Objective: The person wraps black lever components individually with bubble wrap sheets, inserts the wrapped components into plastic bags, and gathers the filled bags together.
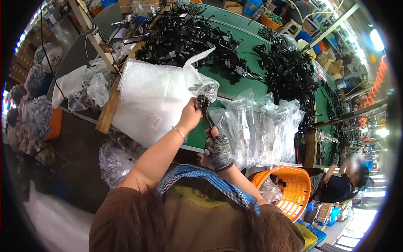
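Note:
A dark metal part with a long narrow stem (205, 108) is held up between my hands over the front edge of the green table. My left hand (191, 115), wearing a bracelet, closes around its upper end. Lower down, my right hand (217, 149), in a grey fingerless glove, is wrapped around the stem. Bubble wrap (205, 88) bunches around the part's top end, just beyond my left hand. To the left lies a stack of bubble wrap sheets (153, 82) on white foam sheets (138, 119) with a printed label. Right of my hands sit several clear plastic bags (256, 130).
Black metal parts (180, 40) are heaped across the green table (228, 31), with another heap (289, 75) to the right. A wooden strip (110, 103) edges the left side. An orange basket (294, 191) stands at my right; a co-worker (340, 185) is beyond it.

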The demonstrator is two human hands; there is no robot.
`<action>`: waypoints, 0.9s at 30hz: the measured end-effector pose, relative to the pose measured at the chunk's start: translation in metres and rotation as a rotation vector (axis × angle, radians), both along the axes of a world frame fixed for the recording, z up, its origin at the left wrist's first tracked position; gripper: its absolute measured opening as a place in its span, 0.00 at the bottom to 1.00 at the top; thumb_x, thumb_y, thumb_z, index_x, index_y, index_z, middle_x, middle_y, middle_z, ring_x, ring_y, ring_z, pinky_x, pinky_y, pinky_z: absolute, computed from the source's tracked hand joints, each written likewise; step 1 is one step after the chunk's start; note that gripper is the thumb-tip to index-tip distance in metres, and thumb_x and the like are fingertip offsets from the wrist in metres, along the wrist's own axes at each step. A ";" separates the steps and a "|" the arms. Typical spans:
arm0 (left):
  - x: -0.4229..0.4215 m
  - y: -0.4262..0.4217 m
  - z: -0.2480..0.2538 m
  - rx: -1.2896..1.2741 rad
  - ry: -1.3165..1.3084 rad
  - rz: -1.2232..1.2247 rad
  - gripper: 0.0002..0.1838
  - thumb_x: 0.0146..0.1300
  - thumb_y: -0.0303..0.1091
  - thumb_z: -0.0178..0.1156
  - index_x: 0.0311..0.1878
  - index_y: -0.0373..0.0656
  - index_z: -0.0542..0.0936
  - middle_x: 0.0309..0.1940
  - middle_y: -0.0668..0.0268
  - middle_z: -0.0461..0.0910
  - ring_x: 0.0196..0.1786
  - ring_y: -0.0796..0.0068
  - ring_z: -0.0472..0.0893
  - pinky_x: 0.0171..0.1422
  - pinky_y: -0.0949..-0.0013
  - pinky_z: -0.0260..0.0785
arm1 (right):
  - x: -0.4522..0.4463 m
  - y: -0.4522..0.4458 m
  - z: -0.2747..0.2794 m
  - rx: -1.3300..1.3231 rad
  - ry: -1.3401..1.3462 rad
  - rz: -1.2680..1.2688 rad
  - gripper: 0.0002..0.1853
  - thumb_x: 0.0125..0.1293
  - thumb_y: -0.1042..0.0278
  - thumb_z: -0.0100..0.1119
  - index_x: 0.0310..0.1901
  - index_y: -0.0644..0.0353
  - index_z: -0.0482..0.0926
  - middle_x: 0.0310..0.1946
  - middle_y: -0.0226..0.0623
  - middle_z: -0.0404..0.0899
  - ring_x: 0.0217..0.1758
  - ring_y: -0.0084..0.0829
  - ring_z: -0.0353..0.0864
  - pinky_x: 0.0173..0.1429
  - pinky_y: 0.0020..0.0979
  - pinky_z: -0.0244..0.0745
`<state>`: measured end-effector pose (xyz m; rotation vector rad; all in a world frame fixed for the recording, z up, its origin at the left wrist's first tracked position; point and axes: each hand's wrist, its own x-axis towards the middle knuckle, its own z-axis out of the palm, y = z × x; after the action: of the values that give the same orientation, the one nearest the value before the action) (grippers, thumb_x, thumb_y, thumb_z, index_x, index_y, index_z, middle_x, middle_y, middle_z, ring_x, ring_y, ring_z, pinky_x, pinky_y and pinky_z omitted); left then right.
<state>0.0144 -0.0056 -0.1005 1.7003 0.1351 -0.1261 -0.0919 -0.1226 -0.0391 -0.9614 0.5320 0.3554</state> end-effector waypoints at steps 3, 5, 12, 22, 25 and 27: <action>0.000 0.020 0.003 0.151 -0.287 0.195 0.06 0.59 0.25 0.50 0.38 0.35 0.70 0.26 0.55 0.75 0.31 0.60 0.78 0.35 0.62 0.68 | -0.003 -0.011 -0.010 -0.059 -0.004 0.009 0.17 0.67 0.50 0.52 0.37 0.59 0.71 0.11 0.19 0.53 0.10 0.15 0.52 0.14 0.21 0.53; 0.002 0.028 0.006 0.266 -0.391 0.266 0.05 0.58 0.24 0.51 0.37 0.36 0.70 0.24 0.56 0.74 0.27 0.56 0.75 0.35 0.59 0.68 | -0.008 -0.019 -0.011 0.222 0.094 0.029 0.17 0.68 0.50 0.51 0.36 0.58 0.71 0.11 0.18 0.52 0.09 0.15 0.50 0.13 0.20 0.53; -0.001 0.017 -0.032 0.395 -0.353 -0.398 0.10 0.59 0.35 0.54 0.32 0.36 0.76 0.30 0.51 0.80 0.34 0.56 0.80 0.40 0.62 0.72 | -0.019 -0.012 -0.014 0.543 0.024 0.160 0.16 0.69 0.51 0.49 0.37 0.57 0.71 0.10 0.19 0.52 0.08 0.17 0.50 0.13 0.21 0.52; -0.067 -0.009 0.027 0.848 -0.446 -0.669 0.08 0.54 0.30 0.49 0.34 0.37 0.74 0.32 0.50 0.79 0.36 0.52 0.77 0.41 0.53 0.68 | -0.019 -0.036 -0.109 -0.664 -0.245 -0.004 0.13 0.64 0.56 0.55 0.38 0.59 0.74 0.27 0.36 0.73 0.31 0.28 0.72 0.36 0.31 0.69; -0.099 -0.004 0.028 0.699 -0.487 -0.750 0.08 0.55 0.33 0.52 0.34 0.38 0.74 0.28 0.53 0.78 0.36 0.52 0.76 0.41 0.52 0.68 | -0.026 -0.042 -0.142 -0.406 -0.330 -0.090 0.16 0.61 0.58 0.55 0.46 0.57 0.71 0.37 0.39 0.76 0.41 0.35 0.76 0.47 0.41 0.71; -0.092 -0.001 0.034 0.656 -0.420 -0.543 0.10 0.56 0.34 0.53 0.35 0.37 0.74 0.28 0.54 0.78 0.37 0.51 0.76 0.40 0.53 0.68 | -0.031 -0.029 -0.065 -0.192 0.002 -0.181 0.16 0.62 0.61 0.54 0.50 0.58 0.71 0.40 0.40 0.78 0.46 0.41 0.76 0.49 0.49 0.72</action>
<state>-0.0773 -0.0065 -0.0669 2.3416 -0.6706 -0.1313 -0.1231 -0.1516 -0.1038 -1.0882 0.6587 0.1444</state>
